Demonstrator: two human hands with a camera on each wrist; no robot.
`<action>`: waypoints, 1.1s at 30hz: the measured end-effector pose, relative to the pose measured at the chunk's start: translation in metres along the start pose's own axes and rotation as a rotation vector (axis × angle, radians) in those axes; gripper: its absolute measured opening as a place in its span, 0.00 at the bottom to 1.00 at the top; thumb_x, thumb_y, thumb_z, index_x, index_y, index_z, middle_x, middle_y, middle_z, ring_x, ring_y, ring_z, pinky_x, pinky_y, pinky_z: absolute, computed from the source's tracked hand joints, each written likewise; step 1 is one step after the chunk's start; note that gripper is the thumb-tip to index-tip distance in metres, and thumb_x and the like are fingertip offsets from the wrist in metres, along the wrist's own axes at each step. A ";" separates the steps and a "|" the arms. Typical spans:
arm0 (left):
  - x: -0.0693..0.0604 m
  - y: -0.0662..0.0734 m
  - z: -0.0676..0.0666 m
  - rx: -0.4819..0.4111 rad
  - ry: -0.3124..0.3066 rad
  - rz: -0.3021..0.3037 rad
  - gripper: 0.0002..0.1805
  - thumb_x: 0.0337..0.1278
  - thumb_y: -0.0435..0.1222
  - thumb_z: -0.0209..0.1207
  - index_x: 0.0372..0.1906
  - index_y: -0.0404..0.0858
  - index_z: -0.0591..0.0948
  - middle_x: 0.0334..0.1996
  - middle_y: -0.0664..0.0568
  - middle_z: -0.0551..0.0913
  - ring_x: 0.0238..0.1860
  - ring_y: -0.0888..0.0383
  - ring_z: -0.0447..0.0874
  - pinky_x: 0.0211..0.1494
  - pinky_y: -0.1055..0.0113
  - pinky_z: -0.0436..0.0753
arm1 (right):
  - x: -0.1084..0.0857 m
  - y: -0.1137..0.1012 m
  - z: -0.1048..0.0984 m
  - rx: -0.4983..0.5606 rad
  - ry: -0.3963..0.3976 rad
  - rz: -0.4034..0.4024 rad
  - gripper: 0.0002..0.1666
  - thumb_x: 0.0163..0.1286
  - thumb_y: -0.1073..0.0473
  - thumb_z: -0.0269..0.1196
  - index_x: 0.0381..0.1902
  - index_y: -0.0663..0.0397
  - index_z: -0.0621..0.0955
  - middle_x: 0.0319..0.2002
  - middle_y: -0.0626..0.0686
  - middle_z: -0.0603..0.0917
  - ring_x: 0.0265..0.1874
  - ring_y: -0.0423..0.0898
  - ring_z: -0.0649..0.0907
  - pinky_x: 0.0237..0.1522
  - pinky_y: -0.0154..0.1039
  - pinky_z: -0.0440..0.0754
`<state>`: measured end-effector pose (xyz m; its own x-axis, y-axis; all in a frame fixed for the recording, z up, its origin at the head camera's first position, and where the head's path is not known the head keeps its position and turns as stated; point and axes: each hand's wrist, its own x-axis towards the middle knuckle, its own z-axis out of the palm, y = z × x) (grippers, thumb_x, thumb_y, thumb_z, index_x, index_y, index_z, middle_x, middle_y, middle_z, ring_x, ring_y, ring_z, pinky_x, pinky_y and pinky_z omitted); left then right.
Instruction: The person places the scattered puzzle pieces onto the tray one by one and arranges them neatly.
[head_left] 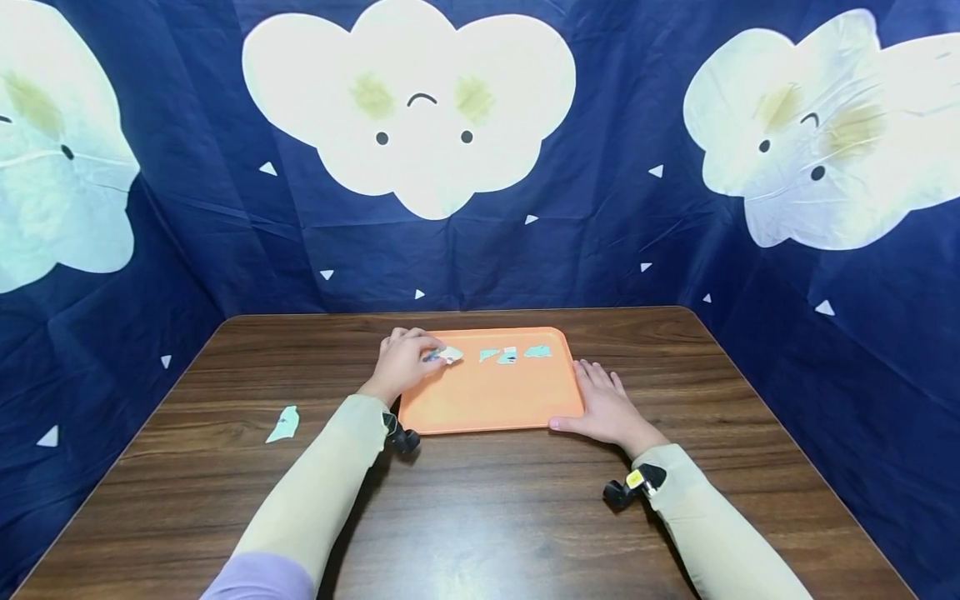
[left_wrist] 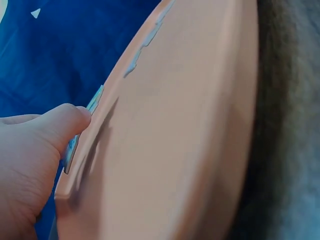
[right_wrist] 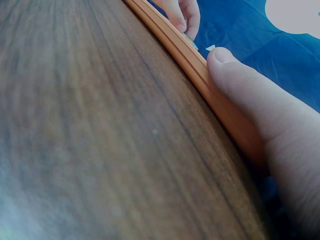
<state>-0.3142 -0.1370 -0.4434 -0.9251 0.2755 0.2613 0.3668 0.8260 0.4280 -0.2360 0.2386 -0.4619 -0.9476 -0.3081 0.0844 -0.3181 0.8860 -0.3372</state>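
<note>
An orange tray [head_left: 480, 400] lies on the table. Over its left end, my left hand [head_left: 405, 362] pinches a pale blue and white torn piece [head_left: 450, 354]; the left wrist view shows the thumb of that hand [left_wrist: 30, 155] against the piece [left_wrist: 71, 154], above the tray's rim. Further right along the tray's far side lie several light blue pieces [head_left: 537, 352]. My right hand [head_left: 606, 408] rests with straight fingers at the tray's right edge, and in the right wrist view its thumb [right_wrist: 245, 80] touches the rim [right_wrist: 192, 62].
One pale green piece [head_left: 284, 424] lies on the wooden table [head_left: 480, 517], left of the tray and beside my left forearm. Behind the table hangs a dark blue cloth [head_left: 450, 267] with white cloud shapes.
</note>
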 end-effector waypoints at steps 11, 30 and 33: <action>0.009 0.001 0.009 0.053 -0.025 0.014 0.15 0.58 0.50 0.70 0.48 0.51 0.88 0.55 0.52 0.81 0.59 0.44 0.65 0.65 0.40 0.58 | 0.000 0.000 0.000 0.002 0.007 -0.006 0.76 0.52 0.18 0.63 0.79 0.65 0.52 0.77 0.67 0.57 0.77 0.65 0.53 0.73 0.67 0.45; 0.017 0.012 0.012 0.066 -0.109 -0.016 0.16 0.59 0.51 0.68 0.50 0.53 0.88 0.59 0.52 0.79 0.62 0.42 0.63 0.65 0.40 0.57 | 0.001 0.001 0.001 0.002 -0.005 -0.003 0.76 0.52 0.18 0.63 0.80 0.64 0.51 0.77 0.67 0.56 0.77 0.65 0.53 0.73 0.67 0.44; 0.018 0.013 0.014 0.061 -0.124 -0.034 0.16 0.61 0.51 0.67 0.51 0.53 0.87 0.59 0.52 0.79 0.62 0.42 0.63 0.66 0.40 0.56 | 0.001 0.001 0.001 -0.001 -0.004 -0.004 0.76 0.52 0.18 0.63 0.79 0.64 0.51 0.77 0.67 0.56 0.77 0.65 0.53 0.73 0.67 0.44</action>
<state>-0.3278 -0.1150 -0.4450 -0.9433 0.3024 0.1370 0.3320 0.8632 0.3803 -0.2373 0.2391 -0.4632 -0.9462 -0.3130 0.0821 -0.3220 0.8852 -0.3358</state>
